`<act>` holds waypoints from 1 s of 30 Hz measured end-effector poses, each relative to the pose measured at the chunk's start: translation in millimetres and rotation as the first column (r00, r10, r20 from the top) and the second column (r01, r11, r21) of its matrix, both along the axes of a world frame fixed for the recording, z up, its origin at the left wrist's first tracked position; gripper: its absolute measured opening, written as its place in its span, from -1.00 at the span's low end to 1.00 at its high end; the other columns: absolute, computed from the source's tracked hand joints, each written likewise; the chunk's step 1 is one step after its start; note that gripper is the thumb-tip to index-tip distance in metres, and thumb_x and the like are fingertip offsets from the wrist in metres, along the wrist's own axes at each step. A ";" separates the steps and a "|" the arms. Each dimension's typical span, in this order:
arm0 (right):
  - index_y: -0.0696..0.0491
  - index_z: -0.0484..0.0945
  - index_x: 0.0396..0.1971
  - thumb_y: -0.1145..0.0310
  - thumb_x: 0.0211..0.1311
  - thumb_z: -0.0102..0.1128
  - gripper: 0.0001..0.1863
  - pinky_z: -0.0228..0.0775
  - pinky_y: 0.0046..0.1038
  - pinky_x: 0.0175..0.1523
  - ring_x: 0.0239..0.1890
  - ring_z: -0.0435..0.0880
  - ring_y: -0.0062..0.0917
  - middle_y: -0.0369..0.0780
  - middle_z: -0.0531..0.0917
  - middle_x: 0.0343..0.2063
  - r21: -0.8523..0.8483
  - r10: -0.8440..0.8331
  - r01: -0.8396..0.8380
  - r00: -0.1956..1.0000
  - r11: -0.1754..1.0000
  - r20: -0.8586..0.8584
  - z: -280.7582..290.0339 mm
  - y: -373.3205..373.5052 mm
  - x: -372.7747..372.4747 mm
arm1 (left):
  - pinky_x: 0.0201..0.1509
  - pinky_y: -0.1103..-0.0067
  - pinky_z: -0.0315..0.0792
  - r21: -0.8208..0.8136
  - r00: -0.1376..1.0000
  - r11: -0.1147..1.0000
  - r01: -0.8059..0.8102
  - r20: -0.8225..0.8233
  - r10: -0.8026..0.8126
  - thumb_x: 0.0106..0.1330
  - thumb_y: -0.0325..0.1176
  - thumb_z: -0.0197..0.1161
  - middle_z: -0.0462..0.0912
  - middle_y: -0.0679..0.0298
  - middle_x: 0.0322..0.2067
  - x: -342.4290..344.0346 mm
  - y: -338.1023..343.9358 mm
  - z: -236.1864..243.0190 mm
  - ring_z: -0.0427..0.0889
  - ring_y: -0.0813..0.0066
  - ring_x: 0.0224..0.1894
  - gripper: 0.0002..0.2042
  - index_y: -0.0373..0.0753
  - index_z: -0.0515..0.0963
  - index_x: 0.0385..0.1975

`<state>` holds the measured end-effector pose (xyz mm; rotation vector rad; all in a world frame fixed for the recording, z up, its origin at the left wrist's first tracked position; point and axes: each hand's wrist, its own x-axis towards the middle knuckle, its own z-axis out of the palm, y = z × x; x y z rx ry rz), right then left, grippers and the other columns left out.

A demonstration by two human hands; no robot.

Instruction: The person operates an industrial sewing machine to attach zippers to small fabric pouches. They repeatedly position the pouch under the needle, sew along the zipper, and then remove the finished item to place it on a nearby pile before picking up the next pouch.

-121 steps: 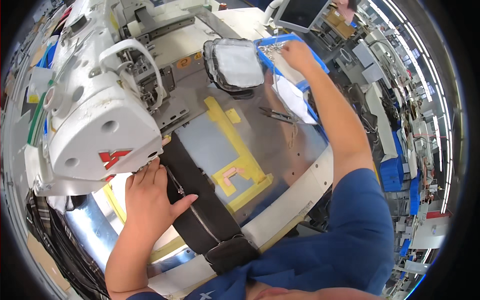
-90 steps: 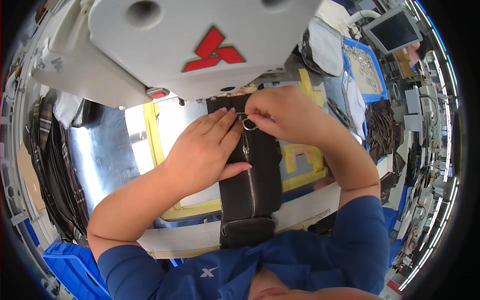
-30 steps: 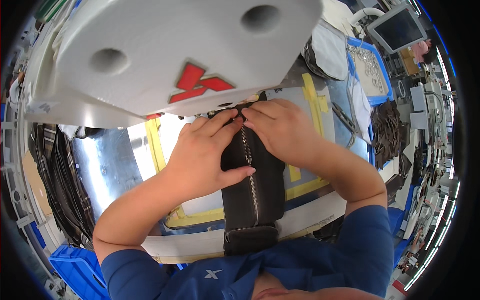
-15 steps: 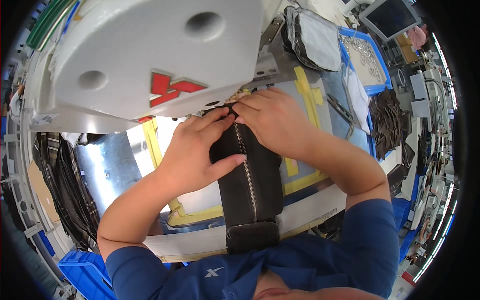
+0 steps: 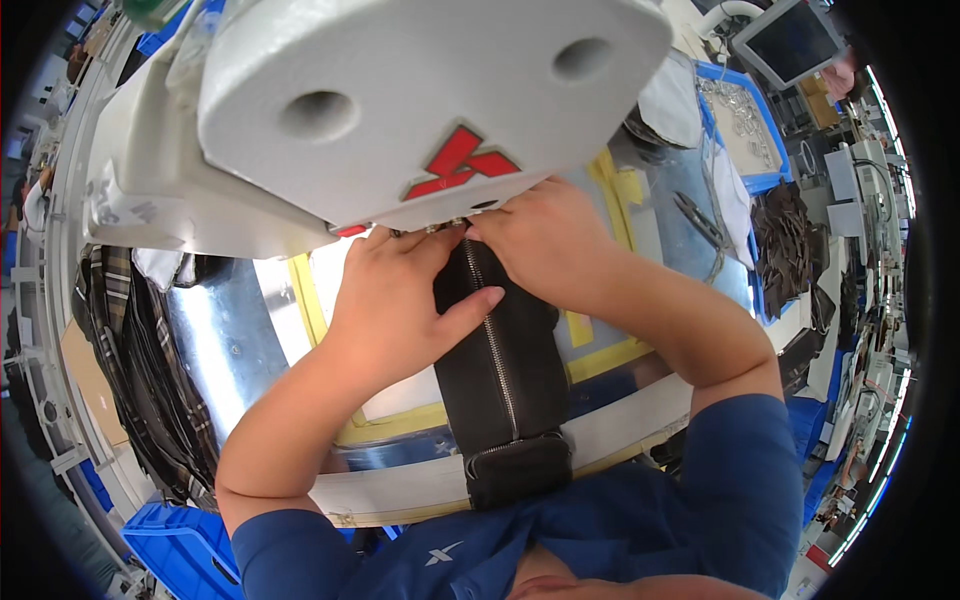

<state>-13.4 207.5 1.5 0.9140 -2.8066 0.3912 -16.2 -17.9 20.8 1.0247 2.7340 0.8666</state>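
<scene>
A long black fabric bag piece (image 5: 535, 360) lies lengthwise in front of me, a metal zipper (image 5: 499, 365) running down its middle. Its near end carries a small zippered pocket (image 5: 520, 470). My left hand (image 5: 395, 295) holds the far left side, thumb stretched over the zipper and fingers bent on the fabric. My right hand (image 5: 560, 245) grips the far right side, its fingertips close to the left ones. Both sets of fingertips reach the lower edge of a white sewing machine head (image 5: 430, 110), which partly hides them and covers the bag's far end.
Yellow tape strips (image 5: 610, 367) mark the worktable. Dark plaid fabric pieces (image 5: 130, 370) hang at left above a blue crate (image 5: 180, 550). On the right are tweezer-like snips (image 5: 700, 218), a blue tray (image 5: 785, 180) of metal parts and a pile of dark brown pieces (image 5: 785, 235).
The machine head appears farther right and lower, covering more of my fingertips and the grey-lined pouches behind. Both hands stay on the bag, which appears slightly farther right at its near end.
</scene>
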 end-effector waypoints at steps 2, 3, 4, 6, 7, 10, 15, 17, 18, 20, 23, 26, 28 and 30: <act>0.04 0.71 -0.26 0.38 0.23 0.25 -0.87 0.57 -0.26 0.04 -0.14 0.76 -0.34 -0.26 0.73 -0.25 -0.018 -0.017 0.016 1.000 1.000 -0.006 -4.2 2.1 2.5 | 0.20 0.28 0.53 0.029 1.000 1.000 0.005 0.004 -0.005 0.18 -0.06 0.59 0.79 -0.07 0.03 0.0 2.9 0.9 0.77 -0.02 0.04 -0.36 -0.44 0.69 0.14; 0.04 0.71 -0.26 0.38 0.23 0.26 -0.87 0.57 -0.26 0.04 -0.14 0.76 -0.33 -0.25 0.73 -0.25 -0.027 -0.020 0.020 1.000 0.999 -0.001 -3.9 0.6 2.2 | 0.19 0.28 0.53 0.023 1.000 1.000 0.006 -0.004 -0.006 0.18 -0.06 0.59 0.80 -0.08 0.02 -0.7 1.8 1.5 0.77 -0.02 0.03 -0.36 -0.45 0.69 0.13; 0.04 0.71 -0.26 0.38 0.23 0.26 -0.87 0.57 -0.26 0.04 -0.14 0.76 -0.33 -0.25 0.73 -0.25 -0.032 -0.022 0.022 1.000 0.999 0.007 -2.8 0.1 2.2 | 0.19 0.28 0.53 0.023 1.000 1.000 0.004 -0.009 -0.004 0.18 -0.06 0.59 0.80 -0.08 0.00 -0.5 1.6 0.6 0.78 -0.02 0.02 -0.36 -0.45 0.69 0.13; 0.04 0.71 -0.26 0.38 0.22 0.26 -0.86 0.57 -0.26 0.05 -0.15 0.76 -0.33 -0.24 0.73 -0.25 -0.039 -0.030 0.031 0.999 0.999 0.025 -2.1 -0.4 2.5 | 0.17 0.28 0.54 0.027 1.000 1.000 0.007 -0.021 -0.007 0.18 -0.06 0.59 0.81 -0.07 -0.02 -0.9 0.9 -1.5 0.78 0.00 0.00 -0.36 -0.45 0.69 0.13; 0.05 0.71 -0.26 0.38 0.23 0.26 -0.86 0.57 -0.26 0.05 -0.14 0.76 -0.32 -0.24 0.74 -0.25 -0.041 -0.034 0.035 0.999 0.999 0.037 -2.0 -0.5 2.6 | 0.16 0.28 0.54 0.033 1.000 0.999 0.009 -0.026 -0.008 0.18 -0.07 0.59 0.81 -0.07 -0.03 -1.3 0.7 -2.9 0.79 0.00 0.00 -0.36 -0.45 0.69 0.14; 0.05 0.71 -0.26 0.38 0.23 0.27 -0.86 0.57 -0.25 0.06 -0.14 0.77 -0.31 -0.23 0.74 -0.26 -0.007 -0.049 0.050 0.997 0.999 0.065 0.9 -0.4 3.1 | 0.13 0.29 0.55 0.028 1.000 1.000 0.014 -0.011 -0.014 0.17 -0.07 0.59 0.81 -0.06 -0.04 -1.7 1.2 -4.0 0.79 0.02 -0.02 -0.36 -0.45 0.69 0.13; 0.07 0.71 -0.25 0.38 0.22 0.27 -0.85 0.59 -0.24 0.02 -0.14 0.78 -0.30 -0.22 0.75 -0.27 -0.031 -0.031 0.032 0.998 0.999 0.048 2.6 1.0 4.5 | 0.12 0.29 0.53 0.008 1.000 1.000 -0.008 -0.012 0.008 0.17 -0.07 0.58 0.82 -0.03 -0.04 1.6 3.5 -6.5 0.79 0.06 -0.02 -0.38 -0.40 0.70 0.13; 0.08 0.71 -0.25 0.38 0.21 0.28 -0.84 0.60 -0.24 0.00 -0.15 0.78 -0.30 -0.22 0.75 -0.28 -0.058 -0.022 0.025 0.998 0.998 0.061 2.4 -3.1 5.0 | 0.12 0.29 0.51 -0.068 0.999 0.998 -0.019 -0.041 0.017 0.18 -0.06 0.58 0.82 0.00 -0.04 2.5 3.3 -1.6 0.78 0.06 -0.02 -0.39 -0.37 0.71 0.13; 0.08 0.71 -0.25 0.38 0.21 0.29 -0.84 0.61 -0.24 -0.01 -0.15 0.78 -0.31 -0.22 0.75 -0.28 -0.034 -0.021 0.024 0.996 0.999 0.083 2.8 -3.7 5.0 | 0.13 0.29 0.50 -0.065 0.997 0.997 -0.027 -0.073 0.023 0.18 -0.05 0.58 0.82 0.02 -0.03 3.3 3.2 -1.8 0.77 0.06 -0.02 -0.39 -0.36 0.71 0.13; 0.09 0.71 -0.25 0.38 0.20 0.29 -0.83 0.62 -0.25 -0.03 -0.16 0.78 -0.31 -0.22 0.74 -0.29 0.008 -0.018 0.017 0.992 1.000 0.128 3.8 -6.2 5.2 | 0.13 0.29 0.49 -0.066 0.990 0.997 -0.047 -0.136 0.037 0.18 -0.04 0.57 0.82 0.05 -0.03 6.1 1.0 -1.1 0.75 0.06 -0.02 -0.40 -0.33 0.71 0.13; 0.11 0.71 -0.25 0.38 0.18 0.31 -0.82 0.62 -0.26 -0.03 -0.17 0.78 -0.32 -0.21 0.74 -0.30 -0.043 -0.004 0.007 0.999 0.999 0.049 -1.9 -2.7 5.8 | 0.14 0.28 0.48 -0.095 0.992 0.995 -0.041 -0.126 0.029 0.17 -0.02 0.57 0.79 0.05 0.06 8.9 2.2 -4.5 0.72 0.03 0.02 -0.36 -0.33 0.69 0.17; 0.12 0.71 -0.19 0.33 0.22 0.34 -0.78 0.62 -0.25 -0.04 -0.20 0.76 -0.32 -0.21 0.73 -0.28 -0.055 0.009 -0.009 1.000 0.998 0.010 -3.7 1.8 4.4 | 0.20 0.25 0.48 -0.087 0.980 0.996 -0.003 -0.200 -0.015 0.21 -0.01 0.56 0.72 -0.03 0.16 11.8 4.5 -7.1 0.69 0.01 0.13 -0.31 -0.42 0.63 0.21; 0.17 0.70 -0.07 0.24 0.29 0.35 -0.66 0.62 -0.25 0.03 -0.12 0.77 -0.29 -0.15 0.74 -0.17 -0.012 0.016 -0.016 1.000 1.000 -0.016 -0.6 2.1 7.7 | 0.30 0.22 0.48 -0.093 0.972 0.995 0.029 -0.230 -0.050 0.23 0.03 0.56 0.66 -0.10 0.22 13.8 4.9 -14.1 0.64 -0.04 0.22 -0.24 -0.49 0.57 0.25; 0.23 0.67 0.05 0.13 0.35 0.35 -0.52 0.60 -0.24 0.13 0.00 0.76 -0.25 -0.07 0.73 -0.05 0.017 0.030 -0.030 0.999 0.999 -0.042 1.8 3.1 13.4 | 0.39 0.20 0.47 -0.116 0.964 0.992 0.054 -0.253 -0.082 0.22 0.08 0.56 0.62 -0.16 0.25 16.0 6.2 -17.3 0.61 -0.09 0.28 -0.16 -0.56 0.51 0.29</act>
